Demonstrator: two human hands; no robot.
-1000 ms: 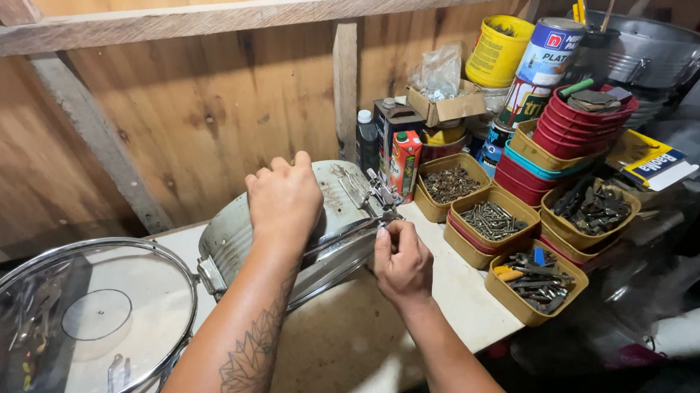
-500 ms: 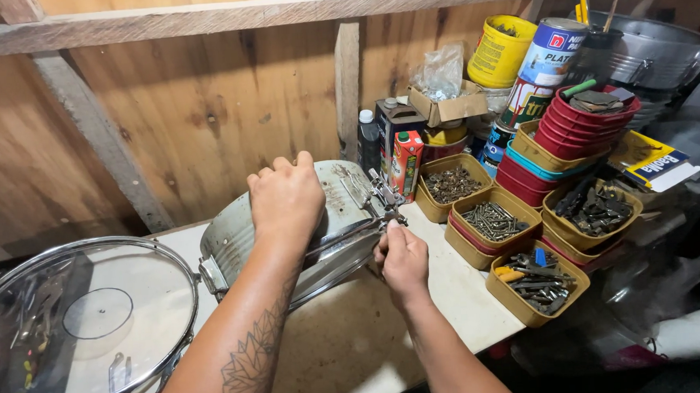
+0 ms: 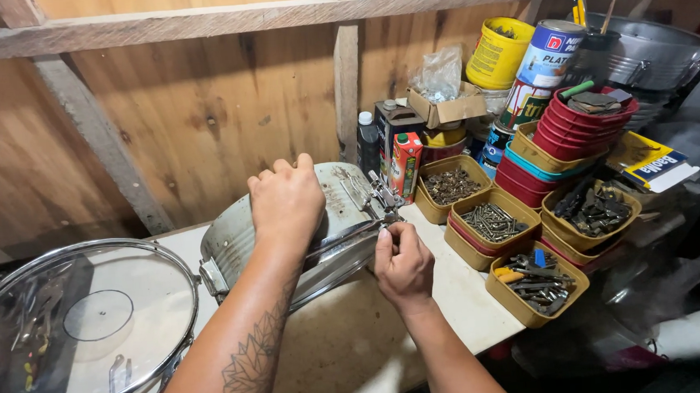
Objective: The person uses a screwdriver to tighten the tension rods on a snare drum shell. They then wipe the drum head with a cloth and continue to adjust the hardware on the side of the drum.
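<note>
A worn metal drum shell (image 3: 234,242) lies on its side on the white workbench (image 3: 453,291). My left hand (image 3: 287,202) rests on top of the shell and presses it down. My right hand (image 3: 403,264) is closed at the shell's near rim, its fingers pinched on a small metal fitting (image 3: 385,210) by the lug and tension rods. What sits between the fingertips is too small to make out.
A snare drum with a clear head (image 3: 78,326) lies at the left. Yellow trays of screws and bolts (image 3: 490,228) crowd the right, with stacked red bowls (image 3: 576,122), paint cans (image 3: 548,55), a carton (image 3: 406,165) and a metal pot (image 3: 649,53) behind. A wooden wall stands at the back.
My right hand has shifted slightly along the rim fitting. The left hand and the shell stay in place.
</note>
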